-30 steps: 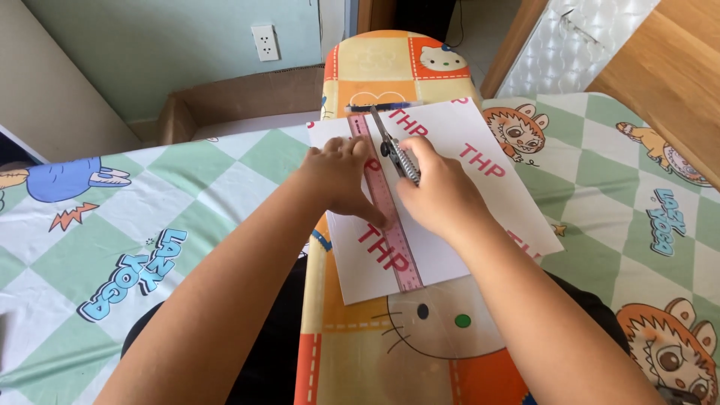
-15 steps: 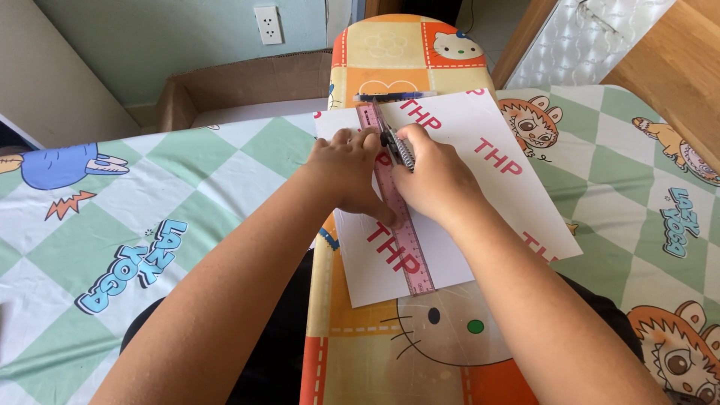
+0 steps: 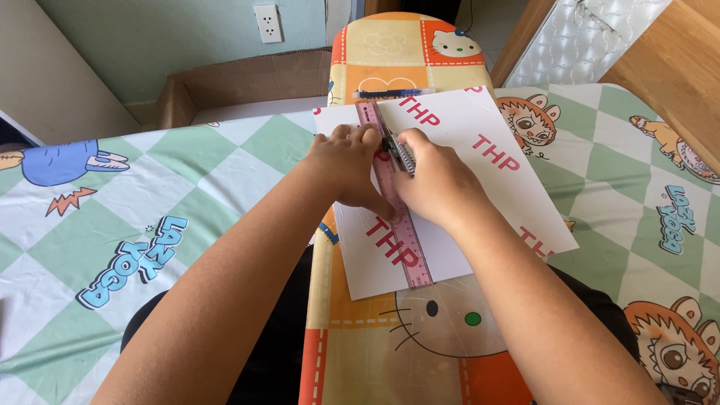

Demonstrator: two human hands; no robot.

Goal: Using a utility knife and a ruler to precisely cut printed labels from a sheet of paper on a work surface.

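My left hand (image 3: 346, 169) presses the pink ruler (image 3: 396, 217) flat so the white sheet (image 3: 480, 180) cannot slip. My right hand (image 3: 433, 180) is closed around a utility knife (image 3: 401, 154), blade against the ruler's edge for a straight line.

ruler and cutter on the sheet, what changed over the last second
The right hand has drawn the cutter a little down the pink ruler, toward the person; the camera view also shifted. The left hand still presses the ruler onto the white sheet. The pen above the sheet stayed put.
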